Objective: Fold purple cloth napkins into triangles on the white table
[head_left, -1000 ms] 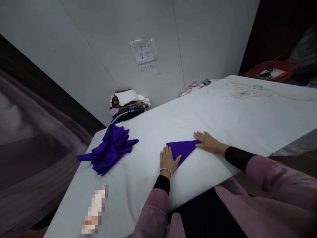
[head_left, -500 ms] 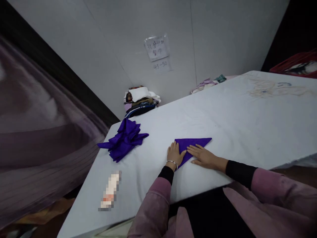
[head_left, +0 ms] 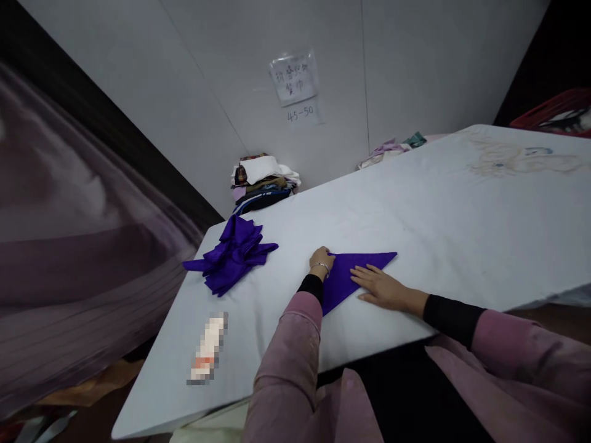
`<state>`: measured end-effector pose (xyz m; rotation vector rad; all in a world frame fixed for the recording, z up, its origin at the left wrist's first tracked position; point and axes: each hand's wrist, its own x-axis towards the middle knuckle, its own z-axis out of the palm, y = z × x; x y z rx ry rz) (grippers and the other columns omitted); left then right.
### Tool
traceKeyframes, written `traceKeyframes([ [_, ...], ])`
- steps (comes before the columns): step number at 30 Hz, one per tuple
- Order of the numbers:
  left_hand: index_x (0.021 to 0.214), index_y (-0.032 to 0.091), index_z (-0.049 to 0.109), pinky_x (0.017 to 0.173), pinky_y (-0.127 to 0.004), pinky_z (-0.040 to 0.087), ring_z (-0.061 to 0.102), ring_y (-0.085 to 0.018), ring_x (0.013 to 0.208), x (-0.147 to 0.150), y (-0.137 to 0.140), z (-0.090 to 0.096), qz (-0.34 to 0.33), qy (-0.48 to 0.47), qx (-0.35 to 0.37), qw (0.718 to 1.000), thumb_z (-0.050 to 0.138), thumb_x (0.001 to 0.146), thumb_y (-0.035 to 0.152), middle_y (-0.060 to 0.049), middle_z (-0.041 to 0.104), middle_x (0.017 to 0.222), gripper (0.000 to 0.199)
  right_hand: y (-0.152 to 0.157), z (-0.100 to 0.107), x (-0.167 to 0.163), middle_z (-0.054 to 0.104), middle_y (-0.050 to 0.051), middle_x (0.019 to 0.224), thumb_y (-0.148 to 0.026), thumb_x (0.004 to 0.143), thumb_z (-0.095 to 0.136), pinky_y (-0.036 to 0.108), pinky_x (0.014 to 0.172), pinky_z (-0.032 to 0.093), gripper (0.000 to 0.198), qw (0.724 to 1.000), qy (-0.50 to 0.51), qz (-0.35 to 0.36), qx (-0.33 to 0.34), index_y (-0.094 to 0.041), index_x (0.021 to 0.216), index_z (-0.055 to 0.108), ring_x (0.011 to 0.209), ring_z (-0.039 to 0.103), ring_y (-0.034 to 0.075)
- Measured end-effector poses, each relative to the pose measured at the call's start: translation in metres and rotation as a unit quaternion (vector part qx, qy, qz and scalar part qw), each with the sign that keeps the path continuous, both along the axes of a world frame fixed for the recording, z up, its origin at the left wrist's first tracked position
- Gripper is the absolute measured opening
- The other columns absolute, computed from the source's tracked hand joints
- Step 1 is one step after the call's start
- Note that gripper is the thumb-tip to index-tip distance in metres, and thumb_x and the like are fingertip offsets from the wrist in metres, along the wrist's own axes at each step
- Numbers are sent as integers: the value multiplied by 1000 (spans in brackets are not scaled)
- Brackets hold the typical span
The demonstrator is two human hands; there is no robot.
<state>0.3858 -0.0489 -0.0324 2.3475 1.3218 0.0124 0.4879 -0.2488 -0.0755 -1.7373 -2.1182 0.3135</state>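
Left grip [head_left: 322,256] curled at purple triangle [head_left: 343,277], far-left; couldn't tell if pinching.
Right grip [head_left: 381,288] lay spread; steady hold-down seemed best.

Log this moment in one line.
left hand: at corner of purple cloth | right hand: flat on cloth | purple bundle: on table

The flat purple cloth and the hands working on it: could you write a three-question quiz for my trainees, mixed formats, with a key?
1. Multiple choice: What outline does the flat purple cloth show?
A. circle
B. triangle
C. square

2. True or false: The bracelet is on the right wrist.

3. Short answer: Which hand lies over the cloth with its fingers extended, and which is at its upper left corner?

Key:
1. B
2. False; it is on the left.
3. The right hand lies over it; the left hand is at the corner.
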Motion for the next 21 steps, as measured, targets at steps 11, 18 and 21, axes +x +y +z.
traceKeyframes([
  [11, 83, 18, 63, 58, -25, 44, 63, -19, 73, -41, 11, 1, 142, -82, -70, 984, 69, 65, 20, -6, 68, 83, 19, 12, 17, 15, 39, 13, 143, -48, 90, 43, 52, 111, 8, 59, 997, -1, 77, 15, -18, 140, 38, 136, 26, 27],
  [18, 89, 16, 59, 48, -21, 41, 56, -11, 54, -91, -5, -6, 241, -150, -123, 951, 65, 64, 11, 1, 60, 67, 27, 11, 20, -37, 44, 13, 140, -28, 86, 47, 50, 111, 13, 53, 984, 29, 174, 35, -16, 138, 42, 133, 32, 25],
  [21, 89, 15, 59, 48, -21, 41, 55, -11, 53, -100, -11, -10, 265, -175, -135, 939, 63, 65, 10, 3, 57, 64, 25, 0, 20, -58, 43, 12, 141, -22, 85, 45, 49, 111, 15, 54, 979, 48, 196, 30, -16, 138, 40, 134, 30, 23],
])
